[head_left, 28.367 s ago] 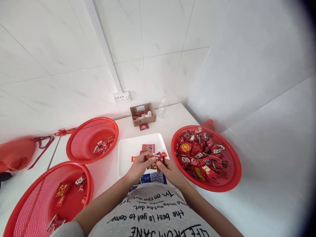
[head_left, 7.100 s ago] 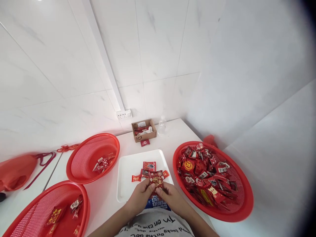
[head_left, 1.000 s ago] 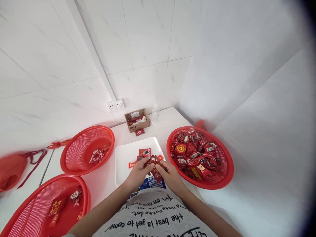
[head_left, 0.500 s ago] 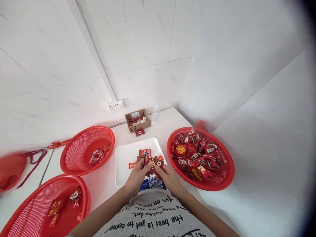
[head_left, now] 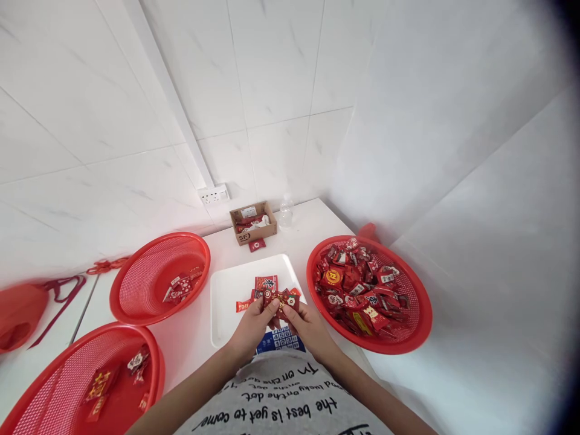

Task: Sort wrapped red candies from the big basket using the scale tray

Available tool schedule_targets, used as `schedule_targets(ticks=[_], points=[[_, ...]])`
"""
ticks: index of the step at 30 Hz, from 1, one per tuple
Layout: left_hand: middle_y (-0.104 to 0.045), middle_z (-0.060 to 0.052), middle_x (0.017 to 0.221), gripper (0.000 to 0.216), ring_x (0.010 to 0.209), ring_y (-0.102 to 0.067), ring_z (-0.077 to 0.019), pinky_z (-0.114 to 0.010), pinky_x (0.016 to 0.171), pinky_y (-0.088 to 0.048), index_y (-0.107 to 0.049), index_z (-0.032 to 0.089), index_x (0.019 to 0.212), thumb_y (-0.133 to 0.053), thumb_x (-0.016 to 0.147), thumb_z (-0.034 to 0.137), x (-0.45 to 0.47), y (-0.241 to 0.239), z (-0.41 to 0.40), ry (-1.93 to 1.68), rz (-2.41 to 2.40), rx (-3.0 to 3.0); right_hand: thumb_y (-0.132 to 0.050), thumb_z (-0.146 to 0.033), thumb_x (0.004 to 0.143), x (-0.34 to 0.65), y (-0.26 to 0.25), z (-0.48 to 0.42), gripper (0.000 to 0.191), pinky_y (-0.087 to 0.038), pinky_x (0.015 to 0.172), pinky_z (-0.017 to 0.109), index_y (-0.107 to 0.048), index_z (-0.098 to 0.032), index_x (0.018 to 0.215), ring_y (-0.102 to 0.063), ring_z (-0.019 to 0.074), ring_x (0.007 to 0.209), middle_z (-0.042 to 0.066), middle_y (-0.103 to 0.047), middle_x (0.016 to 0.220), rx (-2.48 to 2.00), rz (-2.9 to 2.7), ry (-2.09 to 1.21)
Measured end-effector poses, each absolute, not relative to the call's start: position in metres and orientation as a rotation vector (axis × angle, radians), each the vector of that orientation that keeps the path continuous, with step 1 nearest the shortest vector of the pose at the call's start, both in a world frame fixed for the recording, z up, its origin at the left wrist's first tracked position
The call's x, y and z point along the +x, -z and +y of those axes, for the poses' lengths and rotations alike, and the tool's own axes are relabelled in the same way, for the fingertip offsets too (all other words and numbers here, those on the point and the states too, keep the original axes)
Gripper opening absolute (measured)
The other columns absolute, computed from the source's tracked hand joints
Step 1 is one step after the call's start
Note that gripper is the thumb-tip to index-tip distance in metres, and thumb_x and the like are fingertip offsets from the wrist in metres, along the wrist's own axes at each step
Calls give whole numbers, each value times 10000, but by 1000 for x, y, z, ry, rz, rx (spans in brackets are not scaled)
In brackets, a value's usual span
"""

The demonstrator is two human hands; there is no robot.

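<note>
Over the near part of a white tray (head_left: 226, 284), my left hand (head_left: 254, 320) and my right hand (head_left: 306, 324) are closed together on small red snack packets (head_left: 280, 299) with gold print. Both thumbs press on top; how many packets are in the fingers I cannot tell. Just beyond my fingertips, a red packet (head_left: 266, 283) with a large dark character lies on the tray. A smaller orange-red packet (head_left: 243, 306) lies left of it. Below my hands shows a blue keypad (head_left: 281, 339) with white number keys, partly covered by my wrists and shirt.
On the right stands a red mesh basket (head_left: 421, 320) heaped with packets. Two more red baskets, one farther (head_left: 136, 272) and one nearer (head_left: 49, 374), hold a few packets on the left. A cardboard box (head_left: 256, 234), a loose packet (head_left: 257, 244) and a clear bottle (head_left: 286, 211) stand near the wall.
My hands still hold the packets over the tray. My thumbs have shifted slightly and the held packets are tilted a little differently; the rest looks the same.
</note>
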State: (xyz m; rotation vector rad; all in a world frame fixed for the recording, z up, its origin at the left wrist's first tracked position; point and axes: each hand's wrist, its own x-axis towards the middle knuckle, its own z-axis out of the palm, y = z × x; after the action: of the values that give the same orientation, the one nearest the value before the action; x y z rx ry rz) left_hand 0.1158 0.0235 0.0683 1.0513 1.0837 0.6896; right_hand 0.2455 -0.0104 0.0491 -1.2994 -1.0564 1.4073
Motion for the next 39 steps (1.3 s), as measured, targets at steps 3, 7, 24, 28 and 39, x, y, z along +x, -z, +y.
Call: schedule_targets(ticks=[3,7,24,28,39], points=[[-521,15,597,350,554,-474,-116,-246,551,-368,-545,151,768,-521,752,499,117,-69,24,-734,1105,1051,-438,-581,770,245,-51,-9,419,-289,462,231,-488,-177,673,-377,104,477,-36,-437,529,-1280,-1062,-1415],[-527,5,623,341,578,-477,-122,-247,553,-373,-554,145,792,-538,746,483,117,-72,24,-707,1115,1081,-433,-575,777,246,-51,-9,415,-303,470,240,-483,-180,661,-391,111,486,-27,-445,537,-1261,-1119,-1403],[-536,1,600,320,575,-445,-116,-231,551,-358,-582,158,651,-500,787,436,111,-91,27,-652,1055,1260,-460,-534,789,262,-56,-2,383,-323,489,239,-475,-183,636,-404,114,508,-30,-443,544,-1347,-1029,-1220],[-574,-21,642,319,600,-474,-125,-231,558,-365,-619,152,706,-469,815,412,110,-91,26,-671,994,1272,-504,-515,765,261,-56,-2,361,-343,493,236,-545,-159,806,-429,117,537,-11,-499,609,-1308,-1028,-1271],[-629,-35,698,235,611,-520,-129,-230,572,-371,-592,150,803,-568,758,379,111,-90,26,-690,1000,1199,-511,-425,784,260,-66,3,337,-397,547,242,-591,-151,962,-490,123,609,26,-601,758,-1211,-1100,-1332]])
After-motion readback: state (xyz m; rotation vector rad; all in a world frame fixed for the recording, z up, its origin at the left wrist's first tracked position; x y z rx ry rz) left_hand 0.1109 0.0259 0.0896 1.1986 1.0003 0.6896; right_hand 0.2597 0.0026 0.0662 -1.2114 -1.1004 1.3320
